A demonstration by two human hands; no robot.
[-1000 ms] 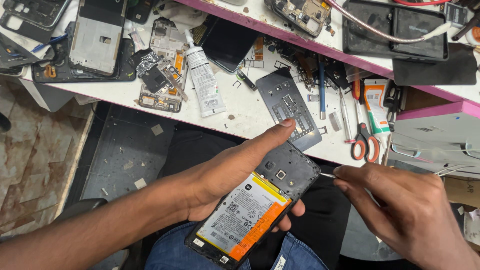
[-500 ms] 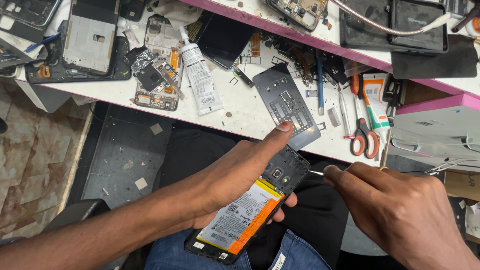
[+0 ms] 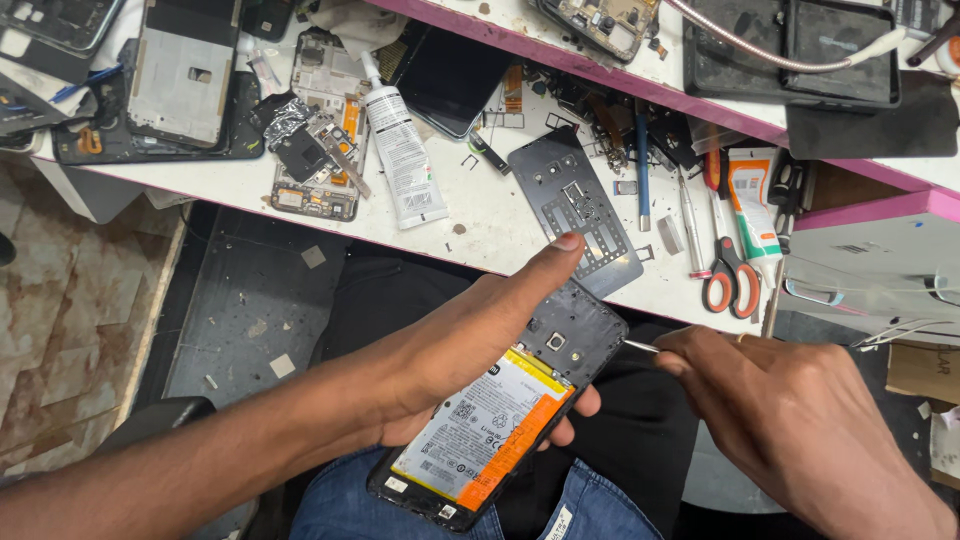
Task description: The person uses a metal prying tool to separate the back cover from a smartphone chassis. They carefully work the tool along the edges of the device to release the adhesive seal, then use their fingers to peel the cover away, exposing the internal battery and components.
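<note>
The left hand [image 3: 470, 350] is cradling an opened phone [image 3: 500, 415] over the person's lap, below the tabletop [image 3: 490, 215] edge; fingers are curling beneath it while the thumb is stretching straight along its upper edge. The phone's white-and-orange battery [image 3: 485, 425] is facing up. The right hand [image 3: 790, 420] is pinching closed on a thin metal tool [image 3: 640, 346], whose tip is touching the phone's top corner. Red-handled scissors [image 3: 728, 275] are lying on the tabletop nearby.
</note>
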